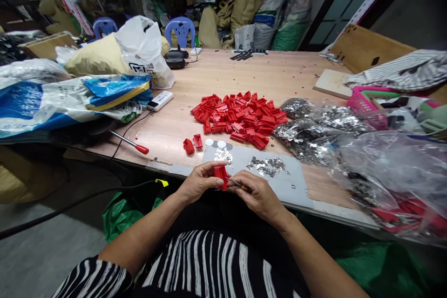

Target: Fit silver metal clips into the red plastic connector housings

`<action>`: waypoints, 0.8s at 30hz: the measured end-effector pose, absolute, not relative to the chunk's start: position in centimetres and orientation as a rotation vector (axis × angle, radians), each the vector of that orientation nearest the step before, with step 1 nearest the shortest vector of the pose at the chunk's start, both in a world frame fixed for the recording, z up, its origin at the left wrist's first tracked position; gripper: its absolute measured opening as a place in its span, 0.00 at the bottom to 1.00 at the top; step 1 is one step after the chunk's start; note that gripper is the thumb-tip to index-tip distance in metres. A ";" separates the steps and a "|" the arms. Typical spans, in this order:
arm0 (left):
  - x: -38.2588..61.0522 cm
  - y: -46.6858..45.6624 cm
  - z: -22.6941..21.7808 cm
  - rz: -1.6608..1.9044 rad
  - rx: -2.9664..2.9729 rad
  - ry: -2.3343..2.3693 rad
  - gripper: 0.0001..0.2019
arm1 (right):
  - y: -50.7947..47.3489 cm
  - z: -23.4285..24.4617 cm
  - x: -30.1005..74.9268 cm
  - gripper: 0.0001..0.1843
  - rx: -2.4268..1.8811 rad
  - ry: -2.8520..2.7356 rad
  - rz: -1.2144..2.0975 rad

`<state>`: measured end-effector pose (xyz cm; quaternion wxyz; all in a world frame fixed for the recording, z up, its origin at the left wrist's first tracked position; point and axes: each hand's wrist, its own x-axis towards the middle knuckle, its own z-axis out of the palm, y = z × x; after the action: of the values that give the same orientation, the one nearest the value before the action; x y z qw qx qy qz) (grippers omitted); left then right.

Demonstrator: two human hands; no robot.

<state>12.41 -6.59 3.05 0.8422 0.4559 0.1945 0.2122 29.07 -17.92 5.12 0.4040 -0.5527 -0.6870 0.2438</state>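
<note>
Steadying a red part [220,177] against a slim tool [246,188];
left hand [199,181] pinches the part, right hand [261,195] the tool; metal pieces [268,166] lie near, likely for reach.

The held part [220,174] is red, the mat [240,159] grey.

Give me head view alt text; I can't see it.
A person's left hand holds a red part while the right hand holds a tool pointed at it, at a table. Beyond lie small metal pieces on a grey mat and a heap of red parts.
</note>
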 end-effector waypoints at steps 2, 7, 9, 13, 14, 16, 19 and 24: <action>12.4 -6.7 3.0 0.459 0.945 0.395 0.24 | -18.0 5.0 29.0 0.07 -1.394 -1.713 0.627; 12.3 -7.0 2.7 0.474 0.967 0.356 0.23 | -18.0 4.5 28.9 0.05 -1.423 -1.653 0.662; 12.3 -7.0 2.6 0.477 0.974 0.349 0.24 | -18.0 4.3 28.9 0.03 -1.469 -1.614 0.664; 12.2 -7.0 2.7 0.483 1.001 0.346 0.24 | -18.1 4.4 29.0 0.06 -1.585 -1.569 0.650; 12.1 -7.0 2.7 0.486 1.017 0.349 0.24 | -18.2 4.4 29.1 0.07 -1.601 -1.570 0.639; 12.1 -6.8 2.7 0.502 1.067 0.357 0.24 | -18.3 4.4 29.2 0.09 -1.606 -1.590 0.600; 12.0 -6.2 2.3 0.565 1.210 0.378 0.23 | -18.5 4.0 29.2 0.13 -1.621 -1.637 0.520; 11.8 -5.0 1.4 0.613 1.630 0.495 0.22 | -18.1 3.5 28.8 0.14 -1.767 -1.657 0.485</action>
<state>11.76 -4.98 1.44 0.6176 0.7081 0.2150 0.2664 28.78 -18.12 3.52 0.3293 -0.6753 -0.6335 0.1852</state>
